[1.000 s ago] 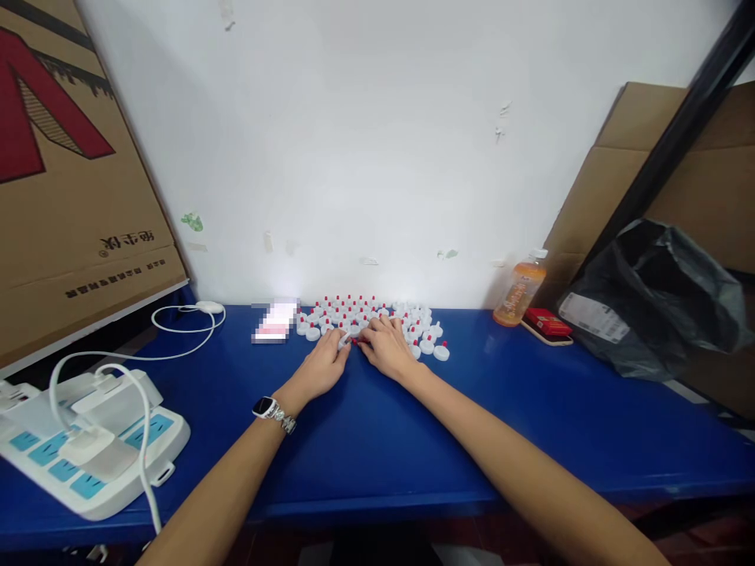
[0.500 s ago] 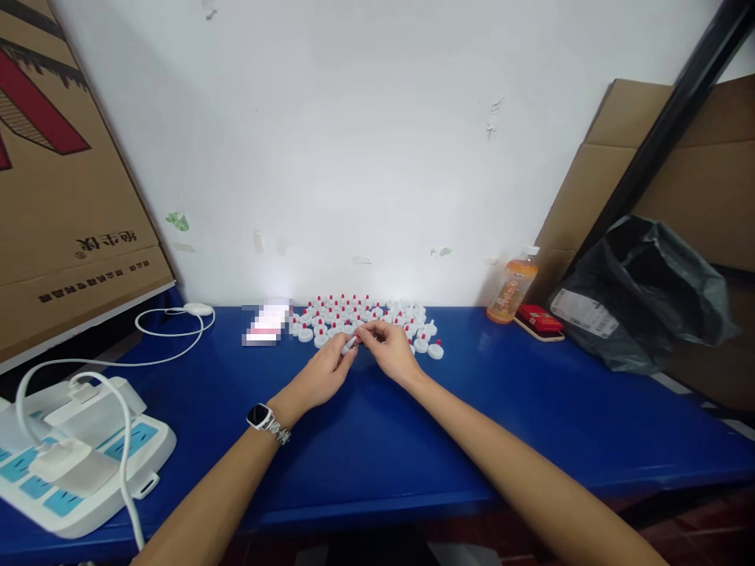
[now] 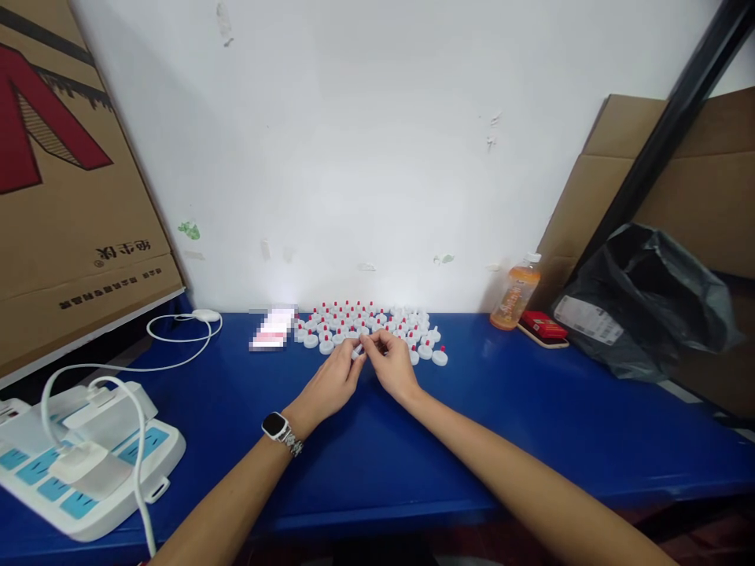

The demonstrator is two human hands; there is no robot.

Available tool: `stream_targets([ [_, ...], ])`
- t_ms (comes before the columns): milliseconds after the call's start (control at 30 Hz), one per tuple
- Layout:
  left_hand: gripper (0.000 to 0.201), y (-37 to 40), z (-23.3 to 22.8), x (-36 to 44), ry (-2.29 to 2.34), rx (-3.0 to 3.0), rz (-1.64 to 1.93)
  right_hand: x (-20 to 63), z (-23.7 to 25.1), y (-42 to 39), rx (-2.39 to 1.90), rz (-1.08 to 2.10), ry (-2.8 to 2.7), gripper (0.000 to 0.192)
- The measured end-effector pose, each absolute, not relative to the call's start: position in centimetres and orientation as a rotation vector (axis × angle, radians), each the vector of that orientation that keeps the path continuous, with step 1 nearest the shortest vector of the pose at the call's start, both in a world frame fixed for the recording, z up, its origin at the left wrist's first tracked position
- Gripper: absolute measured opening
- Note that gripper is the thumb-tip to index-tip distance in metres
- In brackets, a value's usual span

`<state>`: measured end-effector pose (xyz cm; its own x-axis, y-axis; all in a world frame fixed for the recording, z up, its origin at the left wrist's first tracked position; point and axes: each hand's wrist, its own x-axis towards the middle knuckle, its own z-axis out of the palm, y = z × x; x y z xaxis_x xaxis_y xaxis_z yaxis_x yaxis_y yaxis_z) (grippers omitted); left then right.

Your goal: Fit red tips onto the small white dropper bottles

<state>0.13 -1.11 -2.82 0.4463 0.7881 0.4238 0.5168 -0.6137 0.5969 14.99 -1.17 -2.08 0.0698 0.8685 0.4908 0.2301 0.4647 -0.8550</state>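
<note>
Lifted since before, both hands, left [image 3: 332, 383] and right [image 3: 393, 364], pinch one small white cap [image 3: 357, 351] (red-tipped ones behind).

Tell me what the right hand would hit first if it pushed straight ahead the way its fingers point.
Most likely the cluster of white caps with red tips just beyond the right hand; the wall lies behind them.

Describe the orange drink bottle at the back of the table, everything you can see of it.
The orange drink bottle is a small clear plastic bottle with a white cap, an orange label and orange liquid filling most of it. It stands at the rear right of the blue table, close against the white wall, appearing to lean a little. Just to its right lies a red box; whether they touch is unclear. Neither hand is near it.
</note>
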Motion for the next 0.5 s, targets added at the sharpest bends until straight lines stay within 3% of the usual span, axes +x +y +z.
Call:
stream_targets([
  [333,0.057,-0.7,-3.5,0.3,1.107,2.325,1.065,14.5,-1.2,-1.8,-0.942,0.648,-1.474,0.02],
  [433,0.065,-0.8,-3.2,0.4,1.195,2.268,1.055,16.8,0.3,0.4,-0.925,0.701,-1.598,0.015],
  [500,0.064,-0.7,-2.9,0.4,1.232,2.258,0.997,19.1,1.6,3.2,-1.028,0.575,-1.661,0.011],
])
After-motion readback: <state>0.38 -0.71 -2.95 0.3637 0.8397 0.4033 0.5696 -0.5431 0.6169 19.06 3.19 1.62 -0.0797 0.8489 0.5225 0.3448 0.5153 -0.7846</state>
